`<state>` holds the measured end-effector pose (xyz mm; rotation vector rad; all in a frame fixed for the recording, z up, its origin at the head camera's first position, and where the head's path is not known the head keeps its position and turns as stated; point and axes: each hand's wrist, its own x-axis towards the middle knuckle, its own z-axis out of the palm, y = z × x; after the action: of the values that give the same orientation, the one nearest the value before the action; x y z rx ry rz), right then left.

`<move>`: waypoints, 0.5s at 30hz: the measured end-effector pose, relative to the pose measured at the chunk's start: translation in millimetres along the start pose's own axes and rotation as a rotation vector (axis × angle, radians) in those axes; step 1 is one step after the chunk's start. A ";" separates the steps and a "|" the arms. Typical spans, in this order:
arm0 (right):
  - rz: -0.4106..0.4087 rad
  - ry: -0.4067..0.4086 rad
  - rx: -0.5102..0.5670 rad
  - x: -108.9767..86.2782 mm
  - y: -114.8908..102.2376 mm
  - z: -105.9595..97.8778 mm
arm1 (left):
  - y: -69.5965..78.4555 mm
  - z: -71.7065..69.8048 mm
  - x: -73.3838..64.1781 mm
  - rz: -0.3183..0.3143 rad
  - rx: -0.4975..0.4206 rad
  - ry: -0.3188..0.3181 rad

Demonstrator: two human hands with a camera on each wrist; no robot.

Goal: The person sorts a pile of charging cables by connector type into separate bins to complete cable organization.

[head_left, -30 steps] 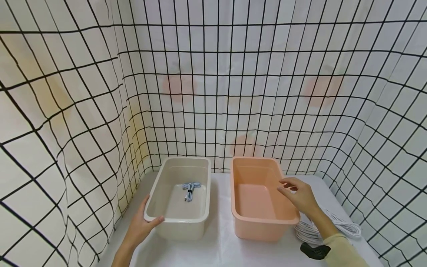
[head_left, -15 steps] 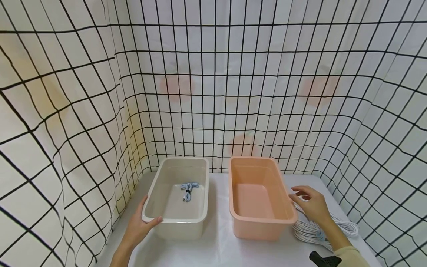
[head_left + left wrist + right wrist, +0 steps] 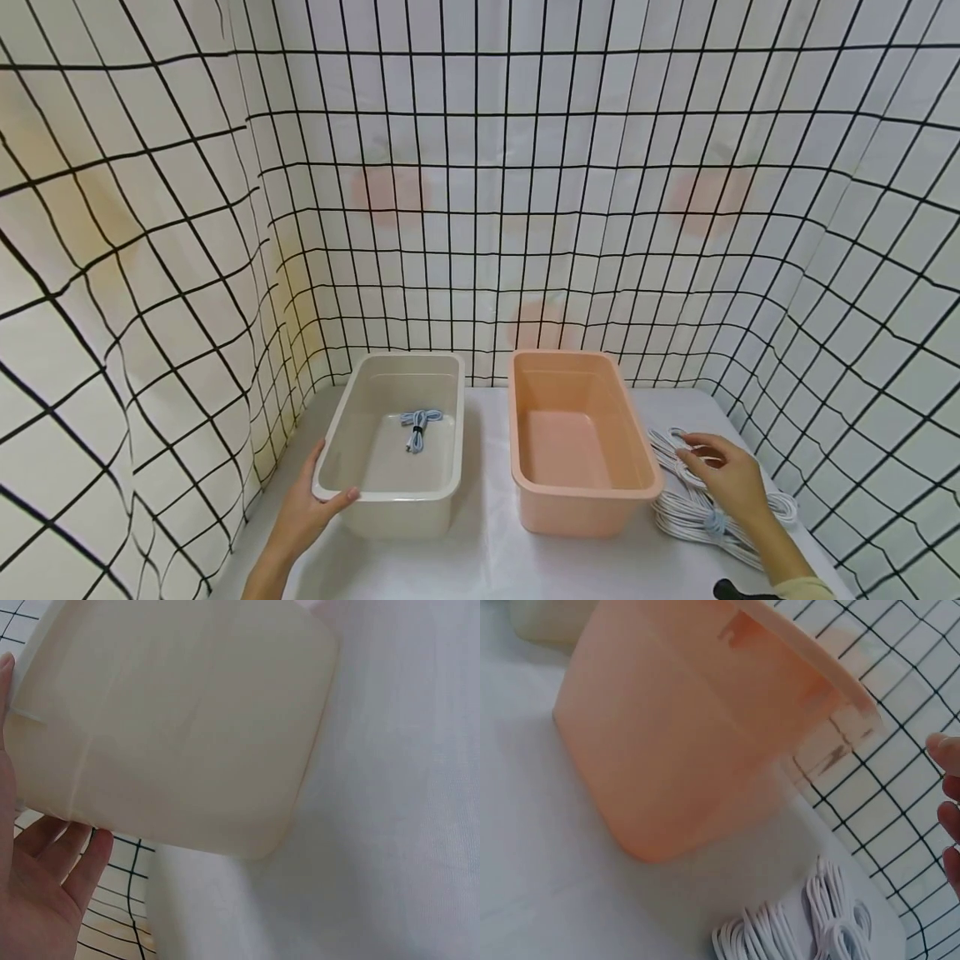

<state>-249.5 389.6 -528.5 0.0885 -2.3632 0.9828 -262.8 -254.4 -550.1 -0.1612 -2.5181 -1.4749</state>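
Observation:
My left hand (image 3: 302, 512) grips the near-left corner of a beige plastic bin (image 3: 397, 497), its thumb on the front rim and its fingers along the left side. In the left wrist view the fingers lie against the bin's outer wall. Inside that bin lies a light-blue cable (image 3: 427, 415), folded and bound with a black tie. My right hand (image 3: 731, 479) hovers over bundled white cables (image 3: 675, 517) on the table's right side, fingers loosely bent and nothing between them. In the right wrist view, the white cables (image 3: 757, 939) lie below the hand.
A peach plastic bin (image 3: 587, 492) stands between the beige bin and the white cables, nothing inside it. White cloth covers the table (image 3: 487, 558). Black wire mesh (image 3: 491, 250) before pale fabric encloses the back and both sides.
My right hand has moved from over the peach bin's right rim, rightward and down, to above the white cables. The left hand stays on the beige bin. The head view shifts slightly.

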 end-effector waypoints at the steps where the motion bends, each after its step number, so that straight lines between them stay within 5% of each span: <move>1: 0.012 0.004 -0.002 -1.3 2.5 -1.7 | 0.0 0.0 0.2 -0.002 -0.002 -0.002; 15: 0.238 -0.020 -0.053 -40.2 50.7 -5.6 | -0.2 0.6 0.0 0.033 0.024 0.020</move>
<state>-227.0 424.2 -578.7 -0.2093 -2.4562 1.0315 -263.0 -254.0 -550.6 -0.1831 -2.5039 -1.4269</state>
